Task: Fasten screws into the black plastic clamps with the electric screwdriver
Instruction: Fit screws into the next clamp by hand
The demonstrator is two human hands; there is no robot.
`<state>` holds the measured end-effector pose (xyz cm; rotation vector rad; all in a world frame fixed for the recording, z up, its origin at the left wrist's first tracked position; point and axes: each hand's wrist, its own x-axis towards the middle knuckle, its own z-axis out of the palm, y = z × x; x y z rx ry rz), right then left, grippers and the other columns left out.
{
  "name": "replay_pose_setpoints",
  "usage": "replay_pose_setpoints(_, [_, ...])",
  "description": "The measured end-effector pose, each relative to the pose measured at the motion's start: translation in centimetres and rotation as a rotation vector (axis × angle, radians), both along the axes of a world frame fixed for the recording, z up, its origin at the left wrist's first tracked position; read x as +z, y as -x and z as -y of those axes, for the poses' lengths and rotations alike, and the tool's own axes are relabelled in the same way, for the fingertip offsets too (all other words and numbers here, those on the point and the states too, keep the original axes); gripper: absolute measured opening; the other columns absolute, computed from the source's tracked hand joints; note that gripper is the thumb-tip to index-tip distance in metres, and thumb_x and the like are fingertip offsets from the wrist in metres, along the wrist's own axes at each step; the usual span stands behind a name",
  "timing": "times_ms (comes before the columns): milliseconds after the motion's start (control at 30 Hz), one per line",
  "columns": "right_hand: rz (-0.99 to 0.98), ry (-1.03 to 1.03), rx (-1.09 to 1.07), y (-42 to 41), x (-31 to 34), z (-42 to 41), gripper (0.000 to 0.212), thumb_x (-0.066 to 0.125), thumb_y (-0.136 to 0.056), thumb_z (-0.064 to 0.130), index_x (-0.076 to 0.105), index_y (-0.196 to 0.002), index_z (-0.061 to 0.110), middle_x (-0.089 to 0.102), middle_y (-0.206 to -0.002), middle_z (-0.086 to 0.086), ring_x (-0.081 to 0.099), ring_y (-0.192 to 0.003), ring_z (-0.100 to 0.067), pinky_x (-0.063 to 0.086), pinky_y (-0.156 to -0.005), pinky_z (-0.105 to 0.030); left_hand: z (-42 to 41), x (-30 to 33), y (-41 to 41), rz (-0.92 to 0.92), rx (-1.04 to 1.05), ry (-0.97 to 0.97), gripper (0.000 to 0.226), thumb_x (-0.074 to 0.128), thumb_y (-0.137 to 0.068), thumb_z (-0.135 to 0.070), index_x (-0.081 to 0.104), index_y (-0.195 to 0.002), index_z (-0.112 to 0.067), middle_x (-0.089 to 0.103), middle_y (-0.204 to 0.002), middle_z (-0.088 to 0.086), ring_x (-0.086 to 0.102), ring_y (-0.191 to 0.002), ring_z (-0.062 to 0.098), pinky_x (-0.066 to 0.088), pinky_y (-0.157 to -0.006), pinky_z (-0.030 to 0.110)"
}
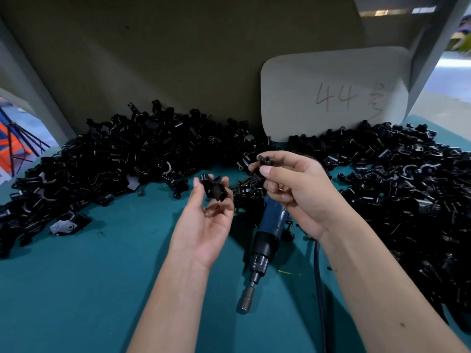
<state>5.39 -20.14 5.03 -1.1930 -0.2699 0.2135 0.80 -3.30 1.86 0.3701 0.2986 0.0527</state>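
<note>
Nearest us, the screwdriver [265, 240] lies on the teal table [76, 289], bit end toward us and its cord [319, 281] trailing off beside our right forearm. Neither hand is on it, so we judge no driving is under way at this instant.

Above it, our left hand [206, 220] is turned palm up, its fingers curled round a black clamp [214, 191] held at the fingertips. Our right hand [290, 187] hovers over the screwdriver's body, thumb and forefinger pinching a small dark piece [265, 160]; we cannot tell whether it is a screw or a clamp part. A small scatter of what look like screws [244, 191] sits on the table between the hands.

Farther back, big heaps of clamps lie to the left [114, 154] and the right [397, 179], with a white board [331, 98] marked 44 behind them. We cannot tell finished clamps from unfinished, so we judge only that much work may remain; this clamp still seems to await its screw.
</note>
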Motion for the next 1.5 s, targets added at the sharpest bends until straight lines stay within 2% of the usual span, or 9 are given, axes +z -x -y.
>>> replay_pose_setpoints(233, [0.019, -0.032, 0.075, 0.0, -0.1, -0.2, 0.025, 0.055, -0.102, -0.005, 0.066, -0.124, -0.001, 0.069, -0.11, -0.015, 0.055, -0.067, -0.01, 0.043, -0.053, -0.016, 0.4, -0.2, 0.2, 0.0, -0.037, -0.13, 0.035, 0.069, -0.084, -0.017, 0.076, -0.117, -0.007, 0.071, -0.113, 0.017, 0.067, -0.088, 0.017, 0.058, -0.069, 0.02])
replay_pose_setpoints(400, [0.05, 0.083, 0.06, 0.2, 0.0, -0.1, 0.023, 0.064, -0.103, 0.014, 0.07, -0.124, 0.019, 0.053, -0.084, -0.01, 0.044, -0.055, -0.011, 0.032, -0.044, -0.018, 0.3, -0.2, 0.2, 0.063, -0.079, -0.199, 0.033, 0.062, -0.088, -0.005, 0.079, -0.115, -0.014, 0.074, -0.11, 0.014, 0.066, -0.097, 0.012, 0.054, -0.067, 0.02])
replay_pose_setpoints(500, [0.064, 0.112, 0.063, 0.4, 0.2, 0.1, 0.035, 0.065, -0.1, 0.008, 0.07, -0.126, 0.031, 0.05, -0.073, 0.0, 0.042, -0.055, -0.01, 0.032, -0.044, -0.02, 0.1, -0.2, 0.1, 0.099, -0.088, -0.289, 0.038, 0.062, -0.091, -0.011, 0.076, -0.124, -0.024, 0.074, -0.104, 0.008, 0.062, -0.09, 0.008, 0.045, -0.063, 0.018])
replay_pose_setpoints(667, [-0.015, 0.013, 0.052, 0.3, 0.4, 0.0, 0.039, 0.053, -0.104, 0.0, 0.065, -0.136, 0.02, 0.053, -0.062, 0.01, 0.048, -0.056, -0.009, 0.037, -0.044, -0.018, 0.8, -0.4, 0.0, 0.13, -0.045, -0.533, 0.035, 0.071, -0.084, -0.008, 0.064, -0.119, -0.011, 0.076, -0.098, 0.009, 0.066, -0.078, 0.01, 0.043, -0.063, 0.02])
replay_pose_setpoints(767, [-0.031, -0.024, 0.063, 0.3, 0.6, -0.2, 0.035, 0.05, -0.105, -0.002, 0.062, -0.136, 0.01, 0.058, -0.076, 0.001, 0.052, -0.06, -0.01, 0.043, -0.049, -0.018, 1.3, -0.8, 0.2, 0.135, -0.018, -0.755, 0.035, 0.071, -0.088, 0.005, 0.067, -0.117, -0.014, 0.078, -0.091, 0.009, 0.072, -0.076, 0.012, 0.053, -0.064, 0.021])
replay_pose_setpoints(1033, [-0.018, 0.045, 0.035, 0.5, 0.3, -0.3, 0.005, 0.066, -0.099, 0.006, 0.065, -0.104, 0.007, 0.067, -0.078, -0.007, 0.063, -0.06, -0.014, 0.045, -0.046, -0.019, 1.6, -0.4, 0.3, 0.209, 0.066, -0.805, 0.037, 0.082, -0.072, -0.014, 0.077, -0.108, -0.021, 0.079, -0.105, 0.009, 0.073, -0.094, 0.015, 0.057, -0.079, 0.023])
replay_pose_setpoints(1167, [-0.036, 0.002, 0.033, 0.2, 0.0, -0.2, 0.01, 0.068, -0.098, 0.006, 0.071, -0.107, 0.007, 0.066, -0.081, -0.008, 0.061, -0.064, -0.013, 0.047, -0.051, -0.018, 1.6, -0.6, 0.2, 0.192, 0.084, -0.832, 0.032, 0.081, -0.073, -0.014, 0.08, -0.104, -0.023, 0.078, -0.111, 0.001, 0.071, -0.105, 0.017, 0.054, -0.083, 0.025])
replay_pose_setpoints(1333, [-0.005, -0.018, 0.095, 0.0, -0.3, 0.1, 0.026, 0.077, -0.082, 0.004, 0.076, -0.108, 0.001, 0.071, -0.085, -0.01, 0.067, -0.069, -0.011, 0.053, -0.061, -0.016, 1.5, -0.5, 0.3, 0.226, 0.074, -0.81, 0.037, 0.077, -0.079, -0.006, 0.076, -0.114, -0.02, 0.079, -0.106, 0.007, 0.072, -0.094, 0.012, 0.054, -0.073, 0.018])
replay_pose_setpoints(1500, [0.176, 0.183, 0.002, -0.3, -0.5, -0.2, 0.019, 0.08, -0.088, 0.006, 0.081, -0.106, 0.014, 0.072, -0.079, -0.014, 0.058, -0.066, -0.027, 0.049, -0.054, -0.02, 1.2, -0.2, 0.5, 0.226, 0.068, -0.835, 0.029, 0.08, -0.073, -0.022, 0.083, -0.099, -0.035, 0.079, -0.093, -0.002, 0.069, -0.082, 0.005, 0.052, -0.066, 0.017])
